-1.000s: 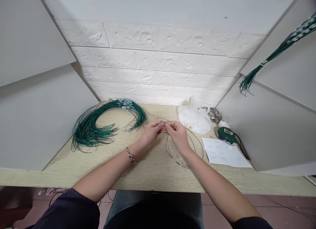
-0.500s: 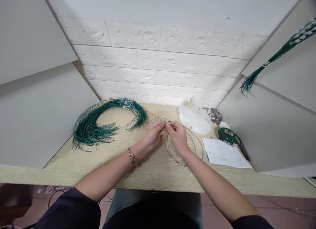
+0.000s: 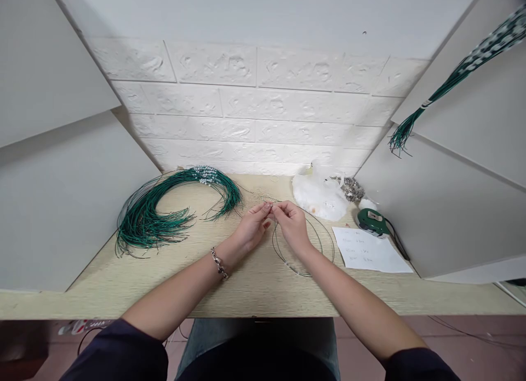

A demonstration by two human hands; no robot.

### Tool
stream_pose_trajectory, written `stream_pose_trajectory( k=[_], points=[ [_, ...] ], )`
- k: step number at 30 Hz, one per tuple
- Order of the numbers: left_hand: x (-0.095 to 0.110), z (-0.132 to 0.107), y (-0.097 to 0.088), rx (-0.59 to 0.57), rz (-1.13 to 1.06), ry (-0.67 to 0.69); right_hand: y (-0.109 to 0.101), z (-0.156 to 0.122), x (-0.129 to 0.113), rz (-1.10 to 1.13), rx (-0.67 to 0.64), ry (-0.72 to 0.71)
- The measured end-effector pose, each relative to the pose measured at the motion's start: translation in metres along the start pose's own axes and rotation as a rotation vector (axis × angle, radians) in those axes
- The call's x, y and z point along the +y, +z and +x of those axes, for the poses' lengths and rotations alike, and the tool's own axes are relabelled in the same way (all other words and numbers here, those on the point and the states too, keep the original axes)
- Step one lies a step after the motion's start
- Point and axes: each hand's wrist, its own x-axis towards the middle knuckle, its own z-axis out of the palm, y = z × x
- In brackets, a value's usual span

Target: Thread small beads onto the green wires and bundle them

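Above the middle of the wooden table (image 3: 246,293), my left hand (image 3: 250,227) and my right hand (image 3: 292,227) meet at the fingertips. Both are pinched closed on a thin dark green cord (image 3: 333,249). The cord loops in wide rings around and under my right hand, with small pale spots on its lower part. A short light loop shows just beyond my fingertips. What exactly sits between the fingertips is too small to make out. To the left lies a curved bundle of green cords (image 3: 143,227) with white beads (image 3: 205,175) near its top.
Right of my hands are a white fluffy heap (image 3: 318,197), a pile of small shiny metal pieces (image 3: 352,189), a green tape measure (image 3: 373,222) and a handwritten paper (image 3: 370,252). Another beaded cord bundle (image 3: 444,87) hangs at upper right. White panels and a brick-patterned wall (image 3: 238,101) surround the table.
The view has shifted slightly. Both hands stay together, pinching at nearly the same spot, and the cord rings lie much as before.
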Motion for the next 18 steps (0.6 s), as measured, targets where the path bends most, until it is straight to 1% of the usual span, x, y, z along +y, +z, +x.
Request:
stream_pose_trajectory(
  k=[2,5,8,14,18],
  points=[
    [0.0001,0.0001,-0.0003,-0.005,0.003,-0.006,-0.0001,0.0001,0.0,0.0,0.009,0.009],
    [0.001,0.0001,-0.0005,0.001,0.061,0.019,0.0001,-0.0015,-0.0024,-0.033,0.005,-0.011],
    [0.0022,0.0,-0.0007,-0.017,0.1,0.052,0.0005,-0.0027,-0.0046,0.005,0.0,-0.008],
    [0.0026,0.0003,-0.0013,-0.035,0.061,0.054,0.0,0.0,-0.0036,0.028,-0.019,0.014],
    [0.0018,0.0006,-0.002,-0.062,0.008,0.038,-0.0006,0.003,-0.002,0.125,-0.051,0.084]
  ],
)
